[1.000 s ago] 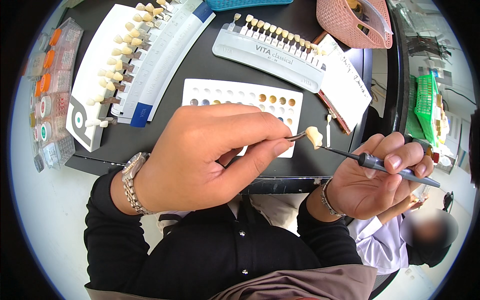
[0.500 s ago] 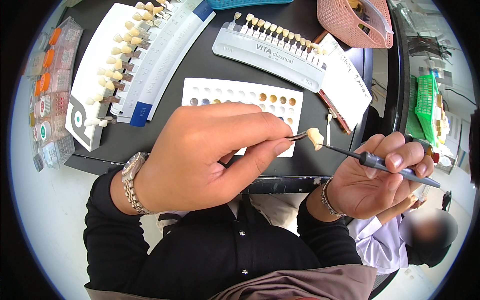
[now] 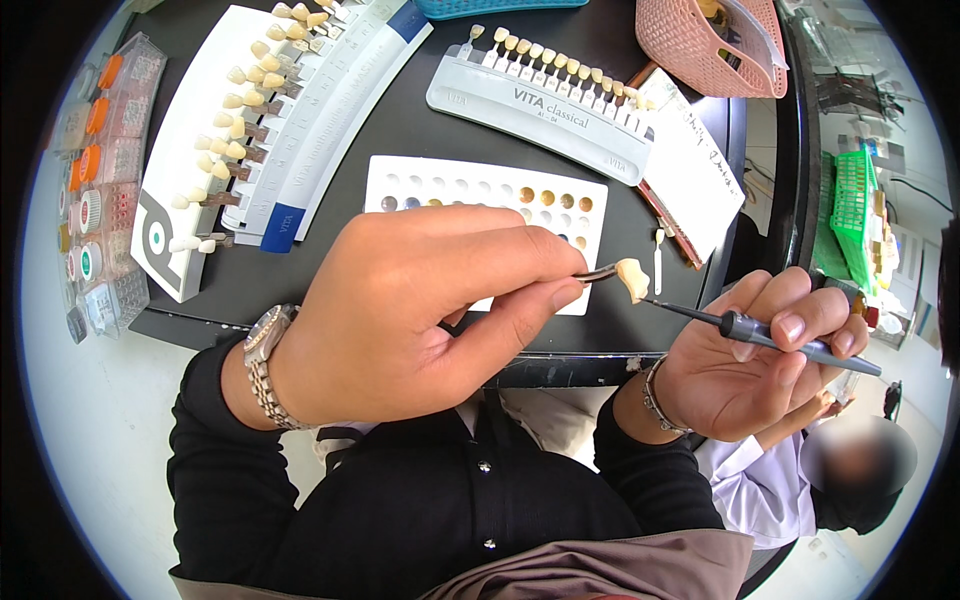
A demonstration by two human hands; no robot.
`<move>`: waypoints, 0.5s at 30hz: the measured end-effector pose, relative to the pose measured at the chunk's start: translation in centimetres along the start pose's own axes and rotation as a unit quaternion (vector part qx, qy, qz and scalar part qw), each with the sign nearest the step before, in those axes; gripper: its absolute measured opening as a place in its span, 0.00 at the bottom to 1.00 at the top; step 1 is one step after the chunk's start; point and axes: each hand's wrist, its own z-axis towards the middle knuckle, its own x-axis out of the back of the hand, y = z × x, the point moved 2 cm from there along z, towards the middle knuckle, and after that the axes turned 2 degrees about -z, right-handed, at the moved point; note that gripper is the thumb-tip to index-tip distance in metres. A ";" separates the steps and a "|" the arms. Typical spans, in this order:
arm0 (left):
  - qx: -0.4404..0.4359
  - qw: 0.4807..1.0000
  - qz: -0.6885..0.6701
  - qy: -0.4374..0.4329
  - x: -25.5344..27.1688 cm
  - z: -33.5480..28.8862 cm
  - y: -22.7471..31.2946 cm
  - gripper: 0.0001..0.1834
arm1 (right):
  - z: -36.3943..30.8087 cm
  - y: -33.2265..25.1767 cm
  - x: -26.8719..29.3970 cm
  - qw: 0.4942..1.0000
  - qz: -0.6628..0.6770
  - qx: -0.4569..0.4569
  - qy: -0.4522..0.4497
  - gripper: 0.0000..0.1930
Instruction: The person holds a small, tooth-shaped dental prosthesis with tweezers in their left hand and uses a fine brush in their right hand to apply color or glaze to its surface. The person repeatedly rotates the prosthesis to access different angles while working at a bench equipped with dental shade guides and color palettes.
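My left hand (image 3: 420,310) is closed around metal tweezers (image 3: 597,274), most of their length hidden by my fingers. At their tip is a cream-coloured tooth crown (image 3: 631,279), held above the table's near edge. In my right hand (image 3: 735,375) is a slim dark grey brush (image 3: 775,335), its fine tip pointing left, right beside the crown's lower edge. Whether the tip touches the crown is too small to tell. Behind my left hand lies a white palette (image 3: 480,168) with round wells, several holding brown, yellow and grey colours.
Two tooth shade guides, one long and white-blue (image 3: 320,130) and one grey (image 3: 540,105), lie farther back. A single shade tab (image 3: 658,262) is beside a notebook (image 3: 700,170). A pink basket (image 3: 690,50) stands far right, clear boxes (image 3: 110,180) far left. Another person (image 3: 760,490) sits at right.
The brush tip has shifted slightly down and right along the crown's lower edge. The crown has moved very slightly; my left hand has hardly moved.
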 end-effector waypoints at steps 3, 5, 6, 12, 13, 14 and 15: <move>-0.001 1.000 0.003 -0.001 0.0 0.0 0.0 0.04 | -0.1 0.0 -0.1 1.000 0.002 -0.001 0.004 0.14; -0.003 1.000 0.008 -0.002 0.1 -0.1 0.0 0.04 | -0.2 0.1 -0.2 1.000 0.001 0.001 0.012 0.14; -0.003 1.000 0.011 -0.002 0.1 -0.1 0.0 0.04 | -0.2 0.1 -0.2 1.000 -0.001 0.002 0.009 0.13; -0.002 0.999 0.035 -0.003 0.0 -0.1 0.0 0.04 | -0.1 0.3 0.0 0.999 -0.005 0.020 0.029 0.12; -0.002 0.999 0.040 -0.003 0.0 0.0 0.0 0.04 | -0.2 0.5 0.1 0.998 -0.001 0.031 0.050 0.13; -0.002 0.999 0.036 0.001 0.1 -0.1 0.0 0.04 | -0.3 0.6 0.2 0.997 0.001 0.041 0.070 0.15; -0.004 0.999 0.035 0.006 0.1 -0.2 0.0 0.04 | -0.2 0.6 0.2 0.995 -0.002 0.026 0.094 0.15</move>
